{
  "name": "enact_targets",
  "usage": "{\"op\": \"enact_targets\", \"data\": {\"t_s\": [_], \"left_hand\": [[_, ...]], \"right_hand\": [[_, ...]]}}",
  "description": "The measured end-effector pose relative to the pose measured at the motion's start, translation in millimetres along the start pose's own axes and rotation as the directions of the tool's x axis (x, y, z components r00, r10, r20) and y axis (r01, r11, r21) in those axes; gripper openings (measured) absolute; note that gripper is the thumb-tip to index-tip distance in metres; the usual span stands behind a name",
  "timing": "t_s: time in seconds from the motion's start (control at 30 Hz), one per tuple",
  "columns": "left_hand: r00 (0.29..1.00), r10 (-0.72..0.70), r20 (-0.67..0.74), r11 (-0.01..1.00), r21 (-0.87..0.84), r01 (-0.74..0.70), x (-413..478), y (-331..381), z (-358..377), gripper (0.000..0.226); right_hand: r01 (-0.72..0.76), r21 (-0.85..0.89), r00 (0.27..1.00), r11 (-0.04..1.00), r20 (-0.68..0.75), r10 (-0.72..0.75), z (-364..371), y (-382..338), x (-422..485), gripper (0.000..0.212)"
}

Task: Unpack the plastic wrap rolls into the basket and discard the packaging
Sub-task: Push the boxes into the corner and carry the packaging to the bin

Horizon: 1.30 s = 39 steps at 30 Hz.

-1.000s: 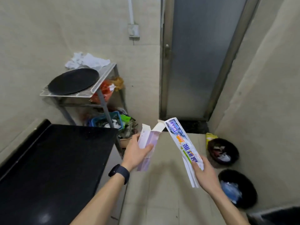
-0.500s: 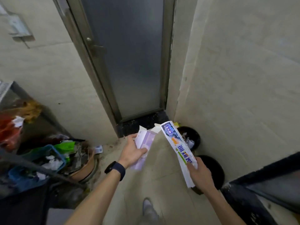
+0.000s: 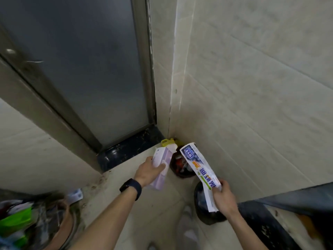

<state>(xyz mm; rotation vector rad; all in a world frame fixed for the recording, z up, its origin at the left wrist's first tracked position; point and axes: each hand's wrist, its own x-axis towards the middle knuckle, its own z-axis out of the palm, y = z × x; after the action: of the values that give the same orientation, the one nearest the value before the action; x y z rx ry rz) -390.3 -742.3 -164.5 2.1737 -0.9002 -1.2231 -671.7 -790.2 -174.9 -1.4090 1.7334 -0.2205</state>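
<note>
Tiled walls met a frosted door at 12 o'clock. Your left hand gripped the purple carton; your right hand pinched the flattened printed box above two dark bins at 1 o'clock.

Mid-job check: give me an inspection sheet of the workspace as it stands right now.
Surface: tiled floor, stained near the door sill.
Job's things: purple box in left hand; white printed box in right hand; both above two dark bins.
Clutter: bagged rubbish lower left, yellow item in the corner.
Grippers: both hands closed on packaging.
Cables: nothing seen.
Surroundings: frosted door, tiled walls.
</note>
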Motion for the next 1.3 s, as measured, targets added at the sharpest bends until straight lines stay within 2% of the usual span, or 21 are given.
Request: {"op": "enact_targets", "data": {"t_s": [0.13,0.3,0.47,0.63,0.73,0.9,1.1,1.2,1.3], "left_hand": [[0.984,-0.13,0.117,0.99,-0.04,0.136,61,14,16,0.062],[0.94,-0.29,0.181,0.941,-0.123,0.314,135,23,42,0.083],[0.897,-0.392,0.205,0.905,-0.093,0.416,215,10,85,0.056],[0.859,-0.465,0.215,0.869,-0.075,0.489,296,-26,134,0.046],[0.865,-0.457,0.206,0.882,-0.026,0.471,345,-55,167,0.042],[0.901,-0.387,0.195,0.922,0.064,0.383,419,-108,224,0.067],[0.95,-0.279,0.138,0.947,0.204,0.249,471,-160,279,0.074],[0.934,-0.243,0.264,0.96,0.201,0.193,487,-179,299,0.082],[0.888,-0.237,0.395,0.952,0.278,0.13,494,-194,312,0.082]], "right_hand": [[-0.108,-0.011,0.994,0.994,-0.008,0.108,9,-7,66,0.012],[-0.183,-0.128,0.977,0.975,0.086,0.195,29,-3,159,0.024],[-0.29,-0.204,0.935,0.935,0.146,0.322,61,26,245,0.027],[-0.304,-0.248,0.917,0.92,0.184,0.353,110,60,321,0.029],[-0.301,-0.26,0.914,0.917,0.195,0.355,145,87,362,0.031],[-0.239,-0.328,0.942,0.914,0.15,0.3,196,114,421,0.032],[-0.162,-0.316,0.953,0.935,0.194,0.231,253,154,467,0.048],[-0.088,-0.297,0.947,0.951,0.271,0.172,276,171,474,0.068],[0.046,-0.438,0.928,0.898,0.351,0.124,289,192,474,0.08]]}}
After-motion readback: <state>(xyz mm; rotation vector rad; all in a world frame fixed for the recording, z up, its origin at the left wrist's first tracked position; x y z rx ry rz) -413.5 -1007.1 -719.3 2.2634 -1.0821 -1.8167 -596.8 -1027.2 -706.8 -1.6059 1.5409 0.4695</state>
